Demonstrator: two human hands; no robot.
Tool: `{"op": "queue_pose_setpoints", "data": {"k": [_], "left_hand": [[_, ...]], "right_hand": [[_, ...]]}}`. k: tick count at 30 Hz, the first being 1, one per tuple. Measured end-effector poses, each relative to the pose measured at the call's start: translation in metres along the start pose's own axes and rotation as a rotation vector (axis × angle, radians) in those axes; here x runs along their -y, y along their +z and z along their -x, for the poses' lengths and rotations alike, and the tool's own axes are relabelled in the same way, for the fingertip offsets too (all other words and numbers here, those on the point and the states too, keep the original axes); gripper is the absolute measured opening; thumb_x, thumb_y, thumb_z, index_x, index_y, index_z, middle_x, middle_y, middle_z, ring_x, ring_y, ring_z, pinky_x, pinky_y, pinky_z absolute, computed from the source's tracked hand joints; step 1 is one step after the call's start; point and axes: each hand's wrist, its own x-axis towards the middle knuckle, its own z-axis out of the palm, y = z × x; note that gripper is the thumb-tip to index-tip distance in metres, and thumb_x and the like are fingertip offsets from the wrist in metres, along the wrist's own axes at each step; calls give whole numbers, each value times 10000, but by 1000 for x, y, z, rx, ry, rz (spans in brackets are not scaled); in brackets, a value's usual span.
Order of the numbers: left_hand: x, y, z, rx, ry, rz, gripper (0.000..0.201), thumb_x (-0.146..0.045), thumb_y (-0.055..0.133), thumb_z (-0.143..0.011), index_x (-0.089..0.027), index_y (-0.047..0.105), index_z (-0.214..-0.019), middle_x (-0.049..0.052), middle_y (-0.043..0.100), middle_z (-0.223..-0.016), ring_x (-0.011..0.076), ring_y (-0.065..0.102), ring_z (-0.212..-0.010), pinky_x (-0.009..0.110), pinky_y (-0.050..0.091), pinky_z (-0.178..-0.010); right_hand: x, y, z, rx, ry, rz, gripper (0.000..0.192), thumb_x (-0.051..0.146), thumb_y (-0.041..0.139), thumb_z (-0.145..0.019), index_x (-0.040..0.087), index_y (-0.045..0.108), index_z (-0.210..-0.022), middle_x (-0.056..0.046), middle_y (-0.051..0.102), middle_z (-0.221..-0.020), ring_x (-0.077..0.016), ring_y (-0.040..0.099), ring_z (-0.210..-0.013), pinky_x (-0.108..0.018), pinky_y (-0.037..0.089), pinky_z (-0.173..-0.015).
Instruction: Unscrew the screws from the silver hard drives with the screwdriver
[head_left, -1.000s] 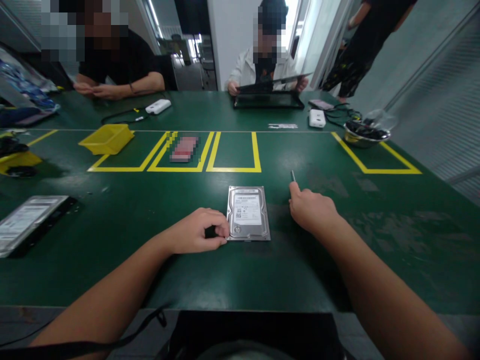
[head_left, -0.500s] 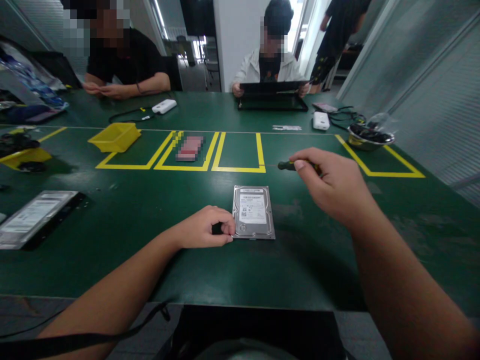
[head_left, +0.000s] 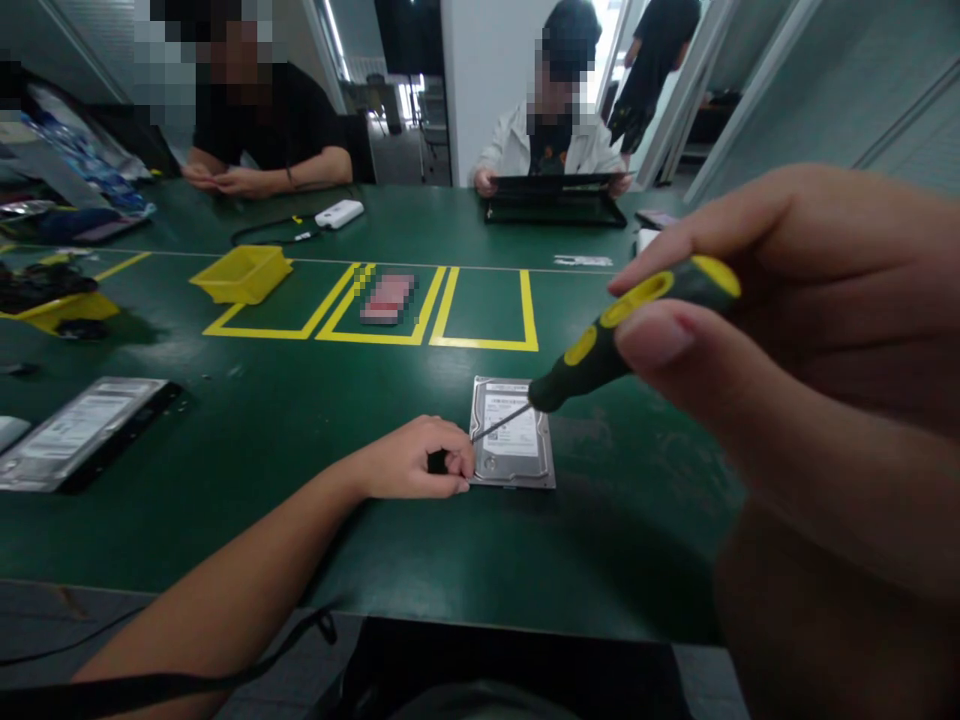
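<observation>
Green bench (head_left: 225, 480): left hand (head_left: 416, 465) pinching hard drive (head_left: 514, 435) corner; right hand (head_left: 810, 330) raised, fingers closed around screwdriver (head_left: 600, 350).

1. The green desk (head_left: 285, 520) lies bare along the near edge, from the left hand (head_left: 411, 462) out to the left; a hand could pass there freely.
2. The silver rectangular hard drive (head_left: 514, 440) lies flat at the near centre, with the left hand touching its left edge and closing that side.
3. The right hand (head_left: 810, 360), raised close to the camera, holds a black-and-yellow screwdriver (head_left: 607, 345) slanting over the drive and barring approach from the right.
4. Far of the drive, bare desk runs up to the yellow tape boxes (head_left: 484, 305).
5. A second silver drive in a black frame (head_left: 79, 430) blocks the near left; a yellow plastic bin (head_left: 241, 272) stands far left.
</observation>
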Motion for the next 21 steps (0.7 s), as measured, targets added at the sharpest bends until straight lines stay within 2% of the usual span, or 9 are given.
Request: {"op": "queue_pose_setpoints", "data": {"k": [4,14,21], "left_hand": [[0,0,-2,22,-25,16,79,-224,693,-811,-158,683,-854,-5,647,-730,110,597,-686,225,465,-700],[-2,-4,-5,21,-30,-1,84,-235,706,-809,-162,680,-838,-9,669,-738,120,615,-704,233,464,-720],[2,-2,-4,16,-34,11,85,-229,712,-810,-161,692,-856,-11,690,-752,127,635,-722,250,481,-749]], "right_hand": [[-5,6,0,60,-105,23,221,472,607,-912,251,622,-922,-2,644,-819,-145,576,-648,-312,437,-540],[-26,36,-7,311,-213,51,282,460,555,-946,183,607,-931,-4,639,-797,-126,552,-687,-263,322,-607],[-27,58,-6,417,-197,36,225,382,534,-955,162,575,-938,0,611,-785,-119,514,-673,-263,266,-604]]}}
